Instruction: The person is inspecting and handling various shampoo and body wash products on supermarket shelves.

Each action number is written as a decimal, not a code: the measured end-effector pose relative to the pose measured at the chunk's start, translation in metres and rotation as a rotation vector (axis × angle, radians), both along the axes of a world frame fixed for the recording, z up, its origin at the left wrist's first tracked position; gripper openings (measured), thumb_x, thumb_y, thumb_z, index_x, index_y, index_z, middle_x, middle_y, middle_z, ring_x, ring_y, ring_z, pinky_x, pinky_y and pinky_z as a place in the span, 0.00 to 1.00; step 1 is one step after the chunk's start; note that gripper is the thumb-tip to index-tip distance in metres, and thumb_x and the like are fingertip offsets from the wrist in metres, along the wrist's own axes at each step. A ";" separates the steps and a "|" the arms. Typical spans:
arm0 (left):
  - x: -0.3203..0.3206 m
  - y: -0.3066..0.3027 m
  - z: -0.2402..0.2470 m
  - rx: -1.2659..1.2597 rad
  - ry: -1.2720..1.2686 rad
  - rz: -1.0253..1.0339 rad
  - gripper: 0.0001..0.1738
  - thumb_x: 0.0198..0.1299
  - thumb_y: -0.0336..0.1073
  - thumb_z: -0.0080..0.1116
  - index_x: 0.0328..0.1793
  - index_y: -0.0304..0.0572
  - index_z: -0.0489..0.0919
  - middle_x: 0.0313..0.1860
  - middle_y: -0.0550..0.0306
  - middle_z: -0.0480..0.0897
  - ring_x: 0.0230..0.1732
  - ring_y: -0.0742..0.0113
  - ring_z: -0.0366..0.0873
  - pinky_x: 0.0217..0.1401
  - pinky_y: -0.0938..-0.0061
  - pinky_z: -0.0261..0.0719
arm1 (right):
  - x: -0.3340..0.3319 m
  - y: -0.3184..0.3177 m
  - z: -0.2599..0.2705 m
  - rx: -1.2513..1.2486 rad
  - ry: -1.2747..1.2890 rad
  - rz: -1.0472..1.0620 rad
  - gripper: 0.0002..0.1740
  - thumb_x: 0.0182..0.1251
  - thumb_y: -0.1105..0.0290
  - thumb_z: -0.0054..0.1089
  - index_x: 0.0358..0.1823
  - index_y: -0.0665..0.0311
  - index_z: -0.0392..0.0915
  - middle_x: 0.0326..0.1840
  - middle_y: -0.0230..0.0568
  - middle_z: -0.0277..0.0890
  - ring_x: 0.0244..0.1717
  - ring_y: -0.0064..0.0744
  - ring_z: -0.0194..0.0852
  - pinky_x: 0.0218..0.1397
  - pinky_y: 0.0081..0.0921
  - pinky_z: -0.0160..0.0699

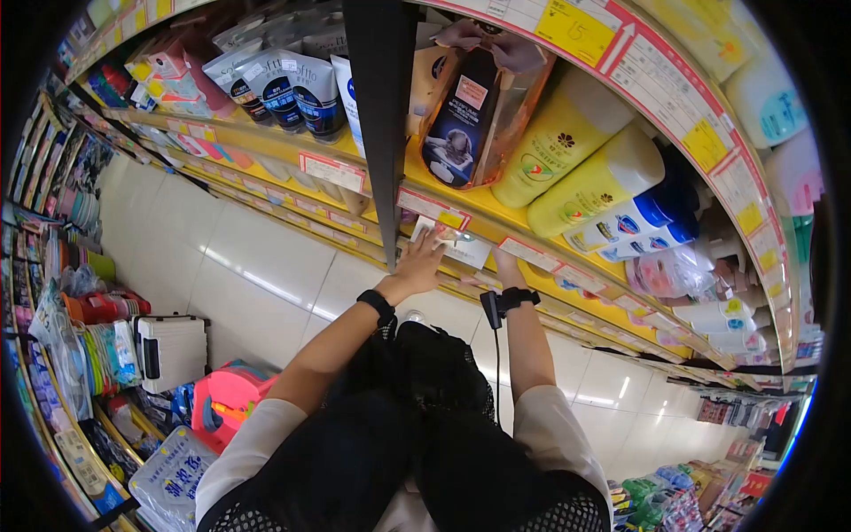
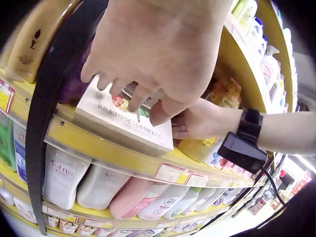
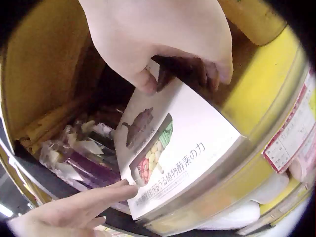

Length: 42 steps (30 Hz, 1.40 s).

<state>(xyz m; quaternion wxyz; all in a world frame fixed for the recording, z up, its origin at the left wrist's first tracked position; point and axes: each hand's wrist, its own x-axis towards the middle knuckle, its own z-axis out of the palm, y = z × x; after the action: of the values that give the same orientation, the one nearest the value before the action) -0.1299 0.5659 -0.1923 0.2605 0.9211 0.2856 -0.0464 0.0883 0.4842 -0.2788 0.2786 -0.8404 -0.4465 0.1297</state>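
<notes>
White and printed with Japanese characters, a flat carton (image 3: pixel 190 140) is seen at the front edge of a yellow shelf (image 2: pixel 94 144), just beside some purple-wrapped packets (image 3: pixel 94 170) and above a row of Softto bottles (image 2: pixel 64 175). Its near corner is touched by the left hand (image 1: pixel 417 269), whose fingers are held extended and slightly spread, with nothing grasped. The opposite end is met by the right hand (image 3: pixel 163 39); its fingers are bent there, with the thumb set apart from them, but whether the carton is truly pinched cannot be told. The step in hand is judged to be the handling or squaring of the carton on its shelf. For the next move, both ends would need to be kept under control and the carton's edge lined up with the shelf front, without the packets being pushed.
</notes>
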 end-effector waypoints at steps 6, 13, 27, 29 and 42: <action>-0.046 0.007 -0.030 -0.084 -0.127 -0.007 0.26 0.51 0.40 0.50 0.59 0.46 0.67 0.62 0.43 0.61 0.65 0.49 0.54 0.62 0.56 0.58 | -0.056 -0.043 0.047 0.561 0.534 -0.264 0.14 0.57 0.75 0.49 0.47 0.68 0.68 0.43 0.47 0.73 0.43 0.24 0.71 0.44 0.22 0.69; -0.130 0.027 -0.042 -0.620 -0.210 0.162 0.19 0.54 0.38 0.50 0.52 0.41 0.71 0.48 0.47 0.77 0.50 0.58 0.74 0.52 0.71 0.70 | -0.065 -0.121 0.077 0.197 0.418 -0.241 0.12 0.60 0.76 0.47 0.44 0.69 0.71 0.37 0.43 0.76 0.41 0.28 0.74 0.45 0.21 0.69; -0.191 -0.003 -0.068 -0.860 -0.268 0.180 0.15 0.58 0.33 0.47 0.50 0.35 0.71 0.45 0.55 0.76 0.47 0.65 0.73 0.52 0.75 0.67 | -0.147 -0.200 0.108 0.142 0.300 -0.298 0.10 0.56 0.72 0.50 0.40 0.66 0.75 0.34 0.47 0.77 0.35 0.39 0.77 0.41 0.28 0.74; -0.195 -0.008 -0.058 -0.891 -0.239 0.235 0.15 0.58 0.33 0.47 0.51 0.35 0.71 0.46 0.53 0.76 0.47 0.64 0.74 0.53 0.74 0.67 | -0.149 -0.208 0.114 0.054 0.330 -0.323 0.11 0.57 0.75 0.48 0.40 0.68 0.75 0.35 0.44 0.78 0.36 0.34 0.77 0.41 0.25 0.74; -0.092 -0.055 -0.012 -0.634 -0.492 0.163 0.16 0.55 0.29 0.50 0.51 0.37 0.70 0.44 0.53 0.76 0.46 0.65 0.73 0.50 0.76 0.70 | -0.061 -0.208 0.090 0.192 0.091 -0.158 0.29 0.48 0.67 0.58 0.54 0.64 0.62 0.54 0.55 0.60 0.54 0.56 0.60 0.56 0.39 0.62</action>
<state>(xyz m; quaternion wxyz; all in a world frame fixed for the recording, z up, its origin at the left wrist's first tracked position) -0.2223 0.5111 -0.2044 0.5948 0.7531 0.2586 0.1105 0.0278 0.2759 -0.1893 0.3873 -0.8356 -0.3761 0.1019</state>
